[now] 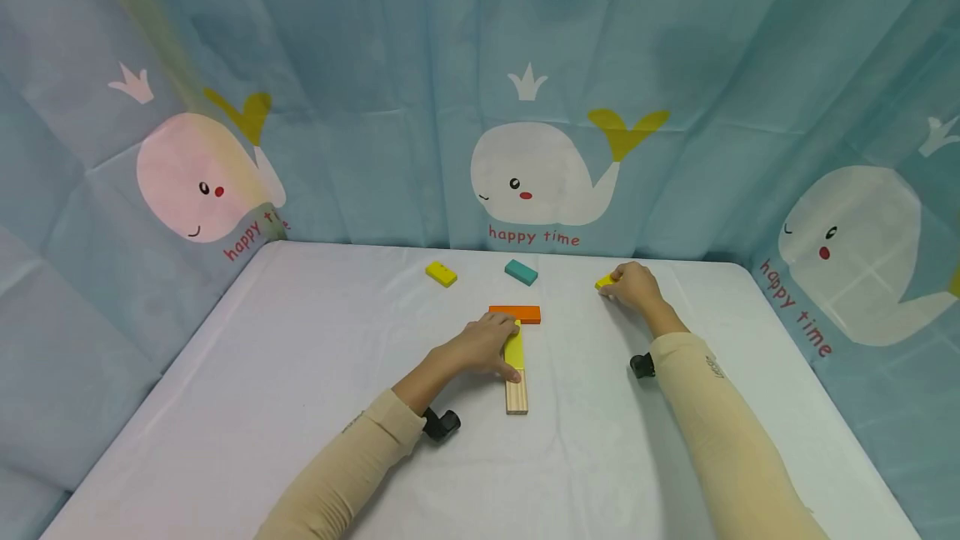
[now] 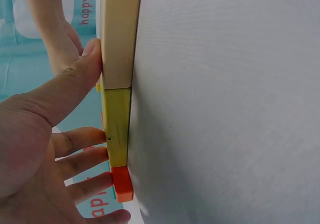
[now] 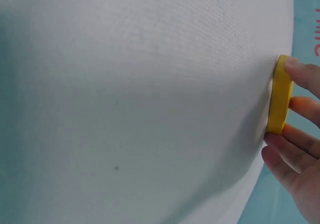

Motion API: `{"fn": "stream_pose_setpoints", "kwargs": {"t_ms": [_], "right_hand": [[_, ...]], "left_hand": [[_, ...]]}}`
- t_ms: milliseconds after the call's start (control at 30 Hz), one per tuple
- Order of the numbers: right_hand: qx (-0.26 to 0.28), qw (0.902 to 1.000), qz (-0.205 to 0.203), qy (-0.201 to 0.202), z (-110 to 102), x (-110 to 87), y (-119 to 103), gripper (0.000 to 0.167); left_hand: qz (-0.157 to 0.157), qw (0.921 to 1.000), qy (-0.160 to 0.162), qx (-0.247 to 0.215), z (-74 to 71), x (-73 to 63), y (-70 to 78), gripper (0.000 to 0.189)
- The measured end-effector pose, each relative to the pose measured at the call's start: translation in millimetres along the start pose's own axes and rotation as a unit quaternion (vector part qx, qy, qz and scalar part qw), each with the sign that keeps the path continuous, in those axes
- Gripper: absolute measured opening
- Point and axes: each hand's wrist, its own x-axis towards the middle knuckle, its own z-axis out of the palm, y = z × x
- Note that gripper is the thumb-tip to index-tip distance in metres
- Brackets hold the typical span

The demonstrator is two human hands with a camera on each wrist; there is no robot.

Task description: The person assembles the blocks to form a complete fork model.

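On the white table, a plain wooden block (image 1: 517,397), a yellow block (image 1: 513,352) and an orange block (image 1: 529,315) form a T, the orange one crosswise at the far end. My left hand (image 1: 480,344) lies over its left side. In the left wrist view its thumb touches the wooden block (image 2: 120,39), and its loosely extended fingers rest against the yellow block (image 2: 117,126) and the orange block (image 2: 122,185). Farther right, near the back edge, my right hand (image 1: 636,286) pinches another yellow block (image 3: 280,97) between thumb and fingers, close to the tabletop.
Behind the T, a yellow block (image 1: 441,274) lies to the left and a teal block (image 1: 521,272) nearer the middle. A light blue curtain (image 1: 390,182) printed with whales hangs along the table's back and sides.
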Motion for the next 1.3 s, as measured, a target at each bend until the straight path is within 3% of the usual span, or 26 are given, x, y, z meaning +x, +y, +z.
{"fn": "stream_pose_setpoints", "kwargs": {"t_ms": [267, 500, 867, 1300], "right_hand": [[-0.037, 0.9992, -0.018, 0.000, -3.0, 1.6, 10.0, 0.049], [-0.014, 0.9991, -0.039, -0.008, -2.7, 0.9, 8.8, 0.052], [0.012, 0.9928, -0.117, -0.021, 3.9, -2.3, -27.2, 0.048], [0.007, 0.9852, -0.168, -0.031, 18.6, -1.6, -64.5, 0.042]], "left_hand": [[0.000, 1.0000, -0.005, 0.006, 2.0, 2.5, 7.0, 0.085], [-0.001, 0.9998, -0.005, 0.020, 0.4, 2.6, 7.8, 0.085], [-0.009, 0.9999, -0.003, 0.002, 1.3, -2.4, 5.6, 0.082], [-0.010, 0.9999, -0.008, 0.011, -1.5, -3.5, 3.3, 0.082]]}}
